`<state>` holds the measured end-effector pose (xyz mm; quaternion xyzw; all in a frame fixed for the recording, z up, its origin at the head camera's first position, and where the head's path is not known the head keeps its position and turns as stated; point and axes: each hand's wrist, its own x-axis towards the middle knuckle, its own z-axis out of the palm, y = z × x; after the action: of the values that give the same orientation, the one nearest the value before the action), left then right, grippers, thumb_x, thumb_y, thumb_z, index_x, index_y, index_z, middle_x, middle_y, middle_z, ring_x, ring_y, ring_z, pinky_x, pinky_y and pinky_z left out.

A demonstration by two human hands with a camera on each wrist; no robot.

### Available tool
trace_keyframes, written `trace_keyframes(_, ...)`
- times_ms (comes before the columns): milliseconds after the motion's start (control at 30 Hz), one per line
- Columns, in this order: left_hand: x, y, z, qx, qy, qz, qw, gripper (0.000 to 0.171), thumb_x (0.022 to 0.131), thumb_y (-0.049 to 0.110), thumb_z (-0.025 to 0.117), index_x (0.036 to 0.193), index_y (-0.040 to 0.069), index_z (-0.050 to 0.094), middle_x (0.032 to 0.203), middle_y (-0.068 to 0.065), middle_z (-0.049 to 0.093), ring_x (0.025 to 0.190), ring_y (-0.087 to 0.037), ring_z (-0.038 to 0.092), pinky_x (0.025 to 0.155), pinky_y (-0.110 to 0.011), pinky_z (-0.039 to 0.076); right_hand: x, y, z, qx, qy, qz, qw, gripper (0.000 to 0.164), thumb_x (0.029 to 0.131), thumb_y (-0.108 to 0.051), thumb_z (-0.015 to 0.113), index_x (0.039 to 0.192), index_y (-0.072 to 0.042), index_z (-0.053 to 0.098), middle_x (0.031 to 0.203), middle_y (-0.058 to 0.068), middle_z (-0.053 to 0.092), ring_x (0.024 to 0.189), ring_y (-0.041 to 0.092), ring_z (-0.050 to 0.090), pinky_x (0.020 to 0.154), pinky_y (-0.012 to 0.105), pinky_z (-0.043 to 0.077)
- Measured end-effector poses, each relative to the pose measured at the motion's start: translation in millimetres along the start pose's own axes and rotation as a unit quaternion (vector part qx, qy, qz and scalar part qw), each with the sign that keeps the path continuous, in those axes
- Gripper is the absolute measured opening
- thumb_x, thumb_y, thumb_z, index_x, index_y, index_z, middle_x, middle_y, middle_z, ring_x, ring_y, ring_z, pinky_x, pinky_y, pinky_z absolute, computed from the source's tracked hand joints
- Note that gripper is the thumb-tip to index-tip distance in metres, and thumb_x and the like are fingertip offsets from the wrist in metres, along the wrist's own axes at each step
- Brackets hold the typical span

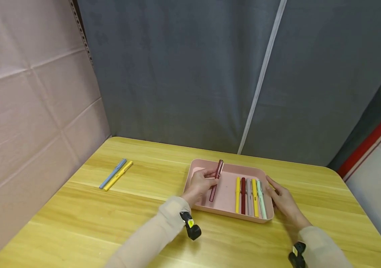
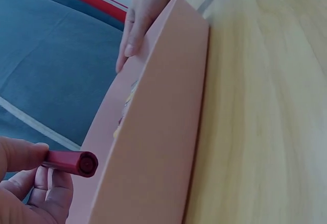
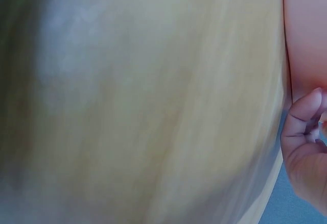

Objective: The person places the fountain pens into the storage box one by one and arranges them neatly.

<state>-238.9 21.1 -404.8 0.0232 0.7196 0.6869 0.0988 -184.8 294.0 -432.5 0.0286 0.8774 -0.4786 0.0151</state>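
My left hand (image 1: 201, 185) pinches a dark red pen (image 1: 216, 180) between thumb and fingers, over the left part of a pink tray (image 1: 225, 206). The pen stands steeply in the head view, its clip toward the top; in the left wrist view one end of the pen (image 2: 87, 164) points at the camera. My right hand (image 1: 285, 203) holds the tray's right rim, thumb over the edge and fingers along the outside. Inside the tray's right half several pens lie side by side: yellow, dark red, a grey pen (image 1: 249, 197), another yellow, and a mint green pen (image 1: 262, 199).
On the left of the wooden table (image 1: 76, 216), a blue pen (image 1: 112, 174) and a yellow pen (image 1: 118, 175) lie next to each other at a slant. A dark grey curtain (image 1: 177, 74) hangs behind the table, and a pale cloth (image 1: 36, 123) covers the left side.
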Motion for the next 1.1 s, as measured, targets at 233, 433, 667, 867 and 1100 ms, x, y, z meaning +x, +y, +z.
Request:
trace_keyframes(233, 0.4, -4.7, 10.8, 0.017, -0.003, -0.003, 0.9998, 0.036, 0.082, -0.005, 0.066, 0.117, 0.001, 0.063, 0.101, -0.009, 0.068, 0.086, -0.011, 0.063, 0.077, -0.027, 0.055, 0.2, 0.0, 0.1, -0.001, 0.001, 0.002, 1.000, 0.056, 0.102, -0.030, 0.039, 0.150, -0.010, 0.020, 0.065, 0.000, 0.038, 0.050, 0.007, 0.040, 0.048, 0.021, 0.040)
trace_keyframes(433, 2.4, -11.5, 20.7, 0.049, 0.007, -0.007, 0.9987, 0.034, 0.079, -0.005, 0.068, 0.113, 0.002, 0.066, 0.096, -0.006, 0.069, 0.081, -0.010, 0.062, 0.069, -0.025, 0.055, -0.2, 0.0, -0.1, 0.003, -0.002, 0.005, 1.000, 0.057, 0.101, -0.033, 0.039, 0.150, -0.011, 0.019, 0.067, 0.000, 0.038, 0.051, 0.006, 0.040, 0.048, 0.022, 0.040)
trace_keyframes(667, 1.8, -15.1, 29.6, 0.059, 0.007, -0.014, 0.9982, 0.033, 0.078, -0.006, 0.069, 0.110, 0.001, 0.067, 0.093, -0.006, 0.068, 0.081, -0.010, 0.062, 0.071, -0.025, 0.055, 0.1, 0.5, -0.1, 0.005, -0.003, 0.010, 1.000, 0.057, 0.101, -0.034, 0.039, 0.150, -0.011, 0.019, 0.068, 0.001, 0.038, 0.051, 0.007, 0.040, 0.048, 0.022, 0.040)
trace_keyframes(867, 3.2, -17.4, 33.4, 0.077, 0.013, -0.011, 0.9969, 0.033, 0.077, -0.006, 0.071, 0.109, 0.000, 0.067, 0.092, -0.006, 0.068, 0.082, -0.011, 0.063, 0.073, -0.025, 0.055, 0.6, 0.2, -0.3, 0.000, -0.001, 0.008, 1.000, 0.057, 0.101, -0.033, 0.039, 0.150, -0.011, 0.019, 0.071, 0.001, 0.039, 0.053, 0.007, 0.041, 0.049, 0.021, 0.040)
trace_keyframes(1100, 4.0, -20.9, 37.1, 0.081, 0.018, -0.017, 0.9964, 0.033, 0.076, -0.008, 0.071, 0.107, -0.002, 0.067, 0.091, -0.007, 0.069, 0.081, -0.010, 0.063, 0.073, -0.025, 0.055, 0.2, -0.7, -0.2, -0.001, -0.001, 0.008, 1.000, 0.057, 0.102, -0.033, 0.039, 0.150, -0.011, 0.019, 0.071, 0.002, 0.039, 0.052, 0.007, 0.041, 0.049, 0.022, 0.040)
